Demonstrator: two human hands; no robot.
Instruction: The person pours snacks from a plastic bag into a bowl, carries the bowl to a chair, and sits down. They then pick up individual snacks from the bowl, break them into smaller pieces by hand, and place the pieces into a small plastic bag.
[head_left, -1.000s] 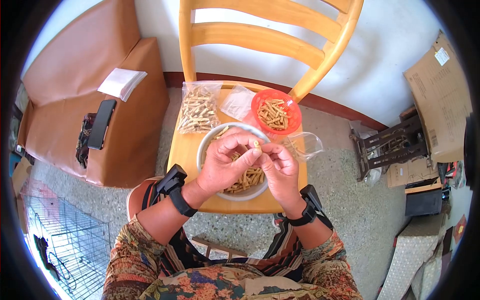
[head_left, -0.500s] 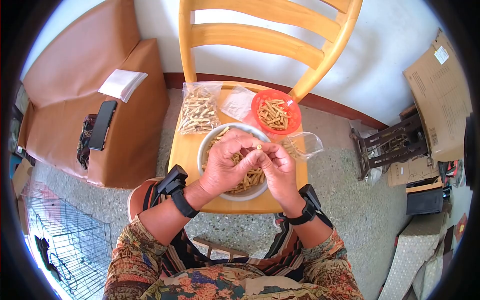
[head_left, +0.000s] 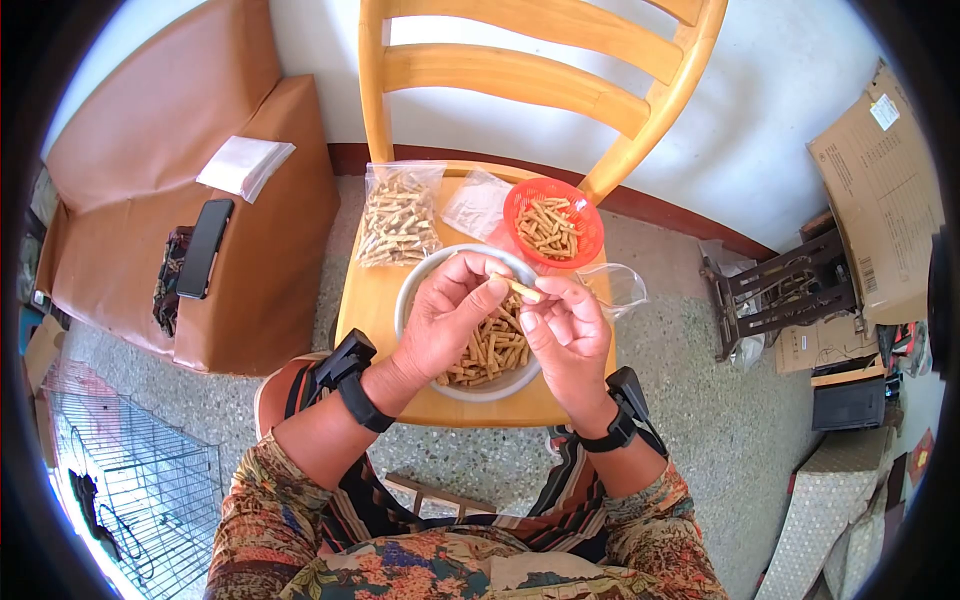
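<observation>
A short tan stick (head_left: 522,289) is pinched at one end between the thumb and fingers of my left hand (head_left: 445,315). Its other end reaches the index fingertip of my right hand (head_left: 575,340), whose thumb stands apart below. Both hands are over a pale round bowl (head_left: 403,305) on the chair seat, which holds many similar sticks (head_left: 490,355). Behind it, a red basket (head_left: 594,240) carries more sticks, and a clear plastic bag (head_left: 400,220) filled with them lies to the left. An open clear bag (head_left: 625,290) sits partly behind my right hand.
The wooden chair (head_left: 510,75) backs onto a white wall. On the brown sofa (head_left: 265,230) at left lie a phone (head_left: 205,250) and a stack of white bags (head_left: 245,167). A wire cage (head_left: 140,480) is at lower left, a cardboard box (head_left: 880,200) at right.
My hands have moved slightly apart from their close pinch. The right thumb and index finger have spread, and the stick now shows lengthwise in my left fingers.
</observation>
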